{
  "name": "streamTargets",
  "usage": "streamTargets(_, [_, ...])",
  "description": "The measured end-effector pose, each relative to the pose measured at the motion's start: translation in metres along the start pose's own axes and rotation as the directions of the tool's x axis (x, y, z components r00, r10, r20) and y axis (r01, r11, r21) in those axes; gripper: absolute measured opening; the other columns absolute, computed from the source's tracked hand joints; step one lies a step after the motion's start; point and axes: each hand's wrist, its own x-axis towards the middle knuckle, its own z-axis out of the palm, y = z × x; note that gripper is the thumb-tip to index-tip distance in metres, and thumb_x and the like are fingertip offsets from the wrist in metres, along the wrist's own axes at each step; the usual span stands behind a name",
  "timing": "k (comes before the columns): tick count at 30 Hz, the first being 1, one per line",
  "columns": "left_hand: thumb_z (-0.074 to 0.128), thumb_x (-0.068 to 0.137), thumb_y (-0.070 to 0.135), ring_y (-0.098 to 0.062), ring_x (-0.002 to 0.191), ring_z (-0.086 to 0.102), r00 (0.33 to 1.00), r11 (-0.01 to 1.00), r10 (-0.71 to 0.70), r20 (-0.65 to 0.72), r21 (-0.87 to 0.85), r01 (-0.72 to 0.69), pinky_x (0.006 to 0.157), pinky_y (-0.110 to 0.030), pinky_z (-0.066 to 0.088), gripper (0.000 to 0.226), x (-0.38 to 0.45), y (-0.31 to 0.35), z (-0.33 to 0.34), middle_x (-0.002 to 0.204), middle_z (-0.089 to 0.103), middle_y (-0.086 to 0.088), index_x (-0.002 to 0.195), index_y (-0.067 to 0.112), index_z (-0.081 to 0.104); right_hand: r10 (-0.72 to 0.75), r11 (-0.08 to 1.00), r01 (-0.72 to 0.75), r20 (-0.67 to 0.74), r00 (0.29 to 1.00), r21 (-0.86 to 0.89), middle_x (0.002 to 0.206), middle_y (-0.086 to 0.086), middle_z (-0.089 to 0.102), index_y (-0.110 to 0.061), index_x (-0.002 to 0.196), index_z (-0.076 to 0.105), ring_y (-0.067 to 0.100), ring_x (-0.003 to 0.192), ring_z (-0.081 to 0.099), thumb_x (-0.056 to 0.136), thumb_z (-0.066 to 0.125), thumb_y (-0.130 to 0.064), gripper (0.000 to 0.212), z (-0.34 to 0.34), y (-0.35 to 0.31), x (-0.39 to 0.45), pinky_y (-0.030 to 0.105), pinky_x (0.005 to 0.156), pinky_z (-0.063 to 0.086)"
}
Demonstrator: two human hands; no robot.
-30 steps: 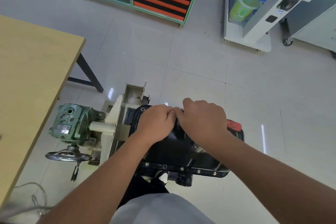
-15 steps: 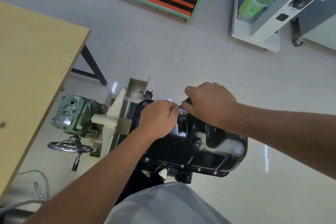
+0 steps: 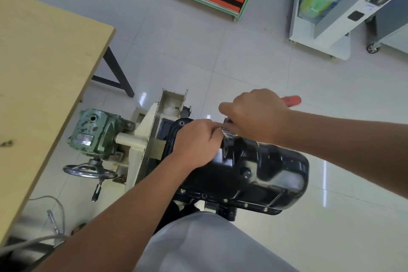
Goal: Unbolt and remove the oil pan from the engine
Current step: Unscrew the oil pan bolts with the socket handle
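Both forearms are bare to the bottom edge of the frame, no sleeves showing; the left hand [image 3: 195, 143] and right hand [image 3: 257, 115] wear no gloves; a light grey garment [image 3: 205, 243] covers the torso below

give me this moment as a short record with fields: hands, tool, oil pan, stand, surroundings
left hand: left hand curled, resting on the far edge of the oil pan beside the tool head
right hand: right hand grips the red-handled tool
tool: its head meets the pan's far edge between the two hands; the tip is hidden
oil pan: black oil pan on the engine, bolts showing along its near flange
stand: cream engine stand with green gearbox and handwheel
surroundings: wooden table at left, tiled floor
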Motion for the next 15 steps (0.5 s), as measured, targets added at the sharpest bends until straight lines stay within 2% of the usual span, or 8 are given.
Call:
streamTargets(2, [0.041, 0.099, 0.032, -0.015, 0.071, 0.059, 1.0, 0.999, -0.003, -0.007, -0.032, 0.003, 0.061, -0.03, 0.039, 0.034, -0.001, 0.001, 0.0, 0.063, 0.053, 0.012, 0.083, 0.035, 0.071, 0.208, 0.942, -0.199, -0.004, 0.978, 0.269, 0.068, -0.002, 0.048, -0.022, 0.083, 0.043, 0.024, 0.061, 0.05, 0.102, 0.042, -0.055, 0.038, 0.0, -0.002, -0.003, 0.031, 0.054, 0.037])
streamTargets(4, [0.038, 0.096, 0.035, -0.01, 0.086, 0.063, 0.999, 0.998, -0.031, -0.029, -0.06, 0.03, 0.075, -0.032, 0.049, 0.043, -0.001, 0.0, 0.001, 0.084, 0.07, 0.013, 0.111, 0.031, 0.078, 0.432, 0.737, -0.396, 0.069, 0.899, 0.547, 0.073, 0.0, 0.062, -0.019, 0.08, 0.055, 0.023, 0.07, 0.059, 0.102, 0.041, -0.057, 0.046, 0.005, -0.003, -0.006, 0.033, 0.058, 0.043])
streamTargets(6, [0.039, 0.094, 0.032, -0.007, 0.103, 0.066, 0.993, 0.984, -0.09, -0.082, -0.162, 0.075, 0.094, -0.032, 0.053, 0.048, -0.003, -0.002, 0.001, 0.11, 0.076, 0.01, 0.121, 0.023, 0.077, 0.567, 0.551, -0.53, 0.177, 0.804, 0.645, 0.08, 0.003, 0.069, -0.016, 0.083, 0.061, 0.025, 0.076, 0.062, 0.102, 0.045, -0.05, 0.042, 0.006, -0.004, -0.009, 0.033, 0.062, 0.047])
streamTargets(8, [0.04, 0.092, 0.028, -0.008, 0.105, 0.067, 0.979, 0.96, -0.147, -0.143, -0.258, 0.106, 0.097, -0.028, 0.052, 0.048, -0.005, -0.002, 0.003, 0.114, 0.076, 0.006, 0.119, 0.017, 0.078, 0.481, 0.742, -0.475, 0.118, 0.869, 0.474, 0.082, 0.003, 0.064, -0.018, 0.093, 0.06, 0.028, 0.073, 0.06, 0.103, 0.049, -0.042, 0.028, 0.006, -0.008, -0.016, 0.035, 0.062, 0.048])
streamTargets(10, [0.041, 0.093, 0.025, -0.008, 0.1, 0.065, 0.947, 0.949, -0.227, -0.228, -0.268, 0.163, 0.089, -0.02, 0.049, 0.045, -0.006, -0.004, 0.006, 0.11, 0.075, 0.005, 0.116, 0.015, 0.078, 0.069, 0.969, -0.053, -0.055, 0.996, 0.242, 0.076, -0.002, 0.048, -0.017, 0.1, 0.059, 0.027, 0.061, 0.052, 0.1, 0.057, -0.026, 0.008, 0.004, -0.009, -0.027, 0.036, 0.053, 0.048])
streamTargets(12, [0.044, 0.098, 0.019, -0.011, 0.1, 0.061, 0.868, 0.904, -0.388, -0.309, -0.31, 0.294, 0.083, -0.016, 0.043, 0.038, -0.005, -0.008, 0.007, 0.111, 0.072, 0.004, 0.12, 0.015, 0.075, -0.258, 0.955, 0.267, -0.083, 0.963, 0.13, 0.075, -0.001, 0.033, -0.013, 0.098, 0.062, 0.024, 0.056, 0.042, 0.083, 0.066, -0.001, 0.019, 0.002, -0.003, -0.03, 0.032, 0.044, 0.04])
streamTargets(13, [0.045, 0.099, 0.016, -0.011, 0.1, 0.059, 0.825, 0.863, -0.473, -0.31, -0.351, 0.362, 0.081, -0.014, 0.041, 0.037, -0.004, -0.01, 0.007, 0.111, 0.068, 0.005, 0.123, 0.014, 0.073, -0.258, 0.953, 0.261, -0.042, 0.965, 0.151, 0.077, -0.001, 0.033, -0.015, 0.101, 0.063, 0.023, 0.058, 0.043, 0.082, 0.067, -0.001, 0.024, -0.001, -0.002, -0.029, 0.031, 0.044, 0.039])
streamTargets(15, [0.045, 0.099, 0.015, -0.01, 0.098, 0.054, 0.776, 0.797, -0.573, -0.263, -0.4, 0.453, 0.076, -0.015, 0.037, 0.037, -0.003, -0.015, 0.007, 0.113, 0.062, 0.005, 0.126, 0.014, 0.069, -0.024, 0.984, 0.019, 0.027, 0.999, 0.18, 0.088, -0.001, 0.05, -0.025, 0.122, 0.058, 0.026, 0.07, 0.056, 0.098, 0.059, -0.033, 0.025, -0.004, -0.003, -0.026, 0.034, 0.055, 0.047])
